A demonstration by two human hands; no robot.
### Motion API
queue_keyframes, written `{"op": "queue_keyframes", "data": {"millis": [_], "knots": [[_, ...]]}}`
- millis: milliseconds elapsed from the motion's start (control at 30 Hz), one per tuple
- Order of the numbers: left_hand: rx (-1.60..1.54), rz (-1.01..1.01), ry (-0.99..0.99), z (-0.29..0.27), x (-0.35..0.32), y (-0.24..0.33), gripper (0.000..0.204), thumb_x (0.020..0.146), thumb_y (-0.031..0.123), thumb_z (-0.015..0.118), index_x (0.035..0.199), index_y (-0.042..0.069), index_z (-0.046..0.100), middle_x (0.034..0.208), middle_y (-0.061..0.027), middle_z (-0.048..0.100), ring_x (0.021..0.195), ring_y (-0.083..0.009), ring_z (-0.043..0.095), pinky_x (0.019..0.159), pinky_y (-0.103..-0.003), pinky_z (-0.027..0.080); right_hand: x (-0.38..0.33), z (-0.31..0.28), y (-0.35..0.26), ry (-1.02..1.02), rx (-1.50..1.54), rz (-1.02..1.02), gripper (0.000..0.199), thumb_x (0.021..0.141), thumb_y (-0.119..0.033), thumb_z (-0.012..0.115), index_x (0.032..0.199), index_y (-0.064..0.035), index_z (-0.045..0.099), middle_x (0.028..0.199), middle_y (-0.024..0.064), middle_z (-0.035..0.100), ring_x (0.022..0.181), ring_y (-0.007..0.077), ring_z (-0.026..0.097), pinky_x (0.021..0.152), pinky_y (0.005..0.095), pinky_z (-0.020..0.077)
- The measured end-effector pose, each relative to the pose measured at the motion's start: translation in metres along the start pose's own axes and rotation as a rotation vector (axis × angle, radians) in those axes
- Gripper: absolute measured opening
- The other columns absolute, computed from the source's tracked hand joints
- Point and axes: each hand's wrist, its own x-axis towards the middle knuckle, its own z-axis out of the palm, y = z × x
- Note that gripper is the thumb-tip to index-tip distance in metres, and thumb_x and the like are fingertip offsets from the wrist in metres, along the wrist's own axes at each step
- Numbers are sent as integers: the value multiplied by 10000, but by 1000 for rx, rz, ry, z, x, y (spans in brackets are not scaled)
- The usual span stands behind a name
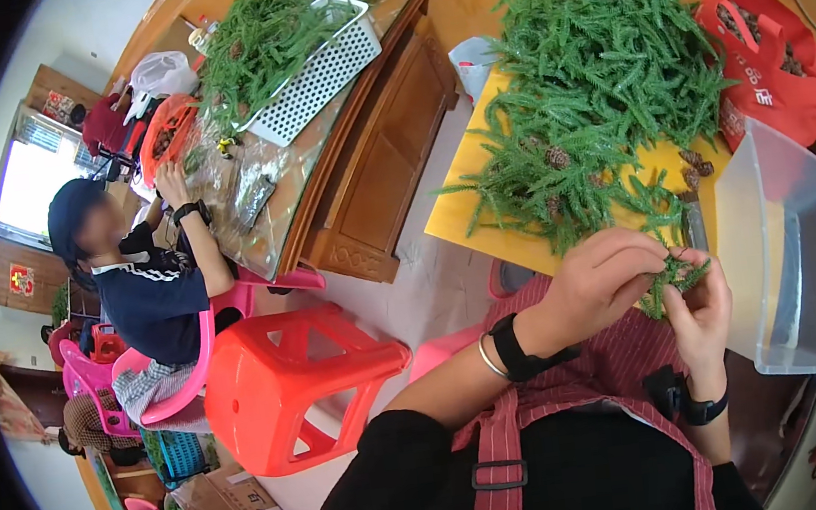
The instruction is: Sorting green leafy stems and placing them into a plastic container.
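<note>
In front of my chest, both hands work on one small green artificial pine sprig [680, 276]. My left hand [604, 278] pinches it from above between thumb and fingertips. My right hand [702, 314] has its thumb and fingers closed round the lower side of the same sprig. Just beyond them is a yellow tabletop [469, 218] bearing a large heap of green pine branches [596, 52]. Brown pine cones [692, 168] lie at the heap's near right side. Close to my right hand is a narrow dark-grey object [693, 222] whose kind I cannot make out.
A clear plastic bin [798, 251] stands right of the table, below a red bag [778, 77] of pine cones. To the left are a red stool [292, 384] and a seated co-worker [151, 294] at a wooden desk [369, 179] with a white basket [319, 74] and more branches.
</note>
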Motion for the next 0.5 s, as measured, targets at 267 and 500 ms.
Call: {"op": "queue_keyframes", "data": {"millis": [267,500], "knots": [[60,81,-48,0,7,6,235,624,-74,650,820,40,589,886,-96,601,798,-244,598,660,-311,486,-1,-5,0,47,-55,-158,293,725,93,583,993,-8,521,965,89,569,891,147,543,747,252,458],[118,202,-103,-3,7,7,224,616,-76,652,803,34,597,847,-98,580,784,-270,602,652,-332,499,5,-8,-4,92,-211,-301,272,686,53,644,892,-39,492,919,108,591,804,175,580,654,257,458]]}}
